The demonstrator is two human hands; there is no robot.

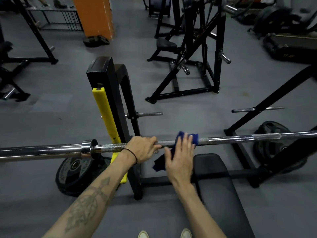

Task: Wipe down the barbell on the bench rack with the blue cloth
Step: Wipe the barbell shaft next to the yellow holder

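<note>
The steel barbell (228, 139) lies across the view on the bench rack, running from the left edge to the right edge. My left hand (142, 148) grips the bar just right of the yellow-padded upright (104, 114). The blue cloth (188, 137) is draped over the bar beside it, one end hanging down below. My right hand (181, 157) lies flat on the cloth with straight fingers, pressing it against the bar.
The black bench pad (221, 191) sits under the bar at right. Weight plates lean at the lower left (73, 170) and at the right (272, 140). A black machine frame (193, 54) and an orange pillar (96, 16) stand behind on the grey floor.
</note>
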